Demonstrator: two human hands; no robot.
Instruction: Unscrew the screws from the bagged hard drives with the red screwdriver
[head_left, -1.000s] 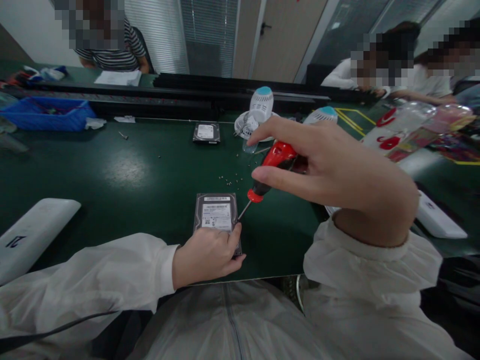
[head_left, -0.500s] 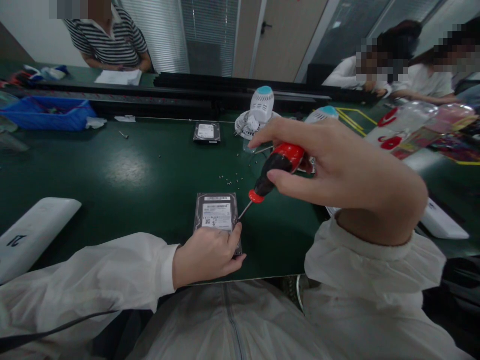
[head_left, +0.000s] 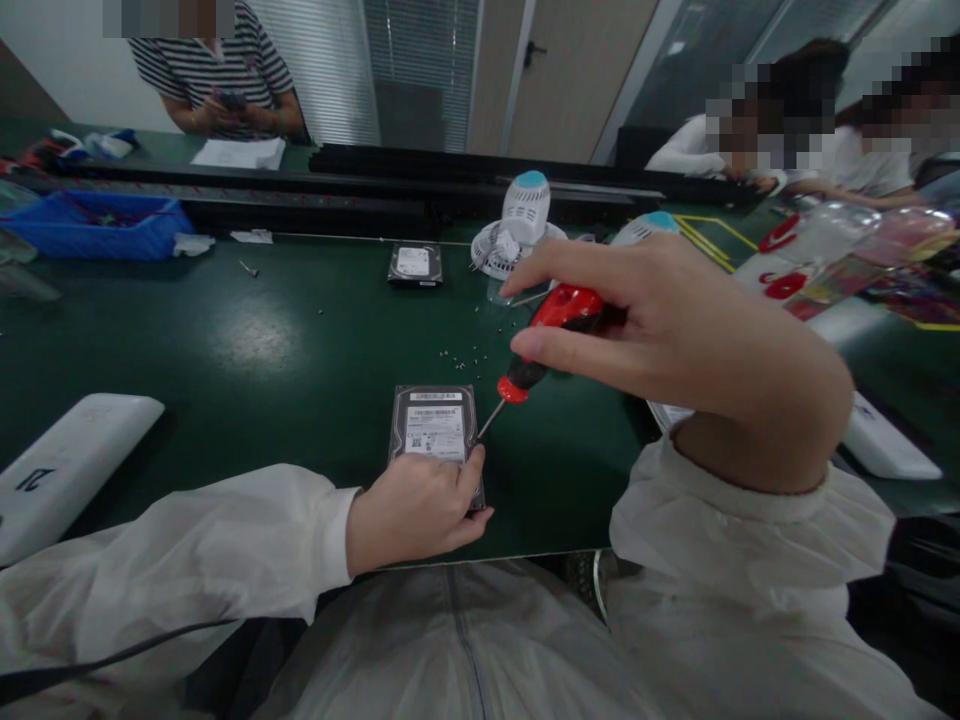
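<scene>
A hard drive [head_left: 435, 422] lies label up near the table's front edge. Across its near half rests my left hand [head_left: 420, 510], gripping the drive, with the index fingertip at its right edge. My right hand [head_left: 637, 320] holds a red and black screwdriver [head_left: 529, 372], thumb and fingers around the handle. The screwdriver slants down to the left, and its tip meets the drive's right edge beside my left index finger. Several small screws [head_left: 461, 362] are scattered just beyond the drive. The drive's near part is hidden under my left hand.
Farther back lies a second hard drive [head_left: 415, 264], left of a white fan [head_left: 525, 215]. A blue bin [head_left: 97, 225] stands at the far left, a white case [head_left: 75, 470] at the near left. Plastic packages [head_left: 825, 250] lie at right. Several people sit across the table.
The screwdriver handle has turned within my right hand, and my thumb has shifted left over it. My left hand and the hard drive stay put. The person opposite has raised a phone-like object.
</scene>
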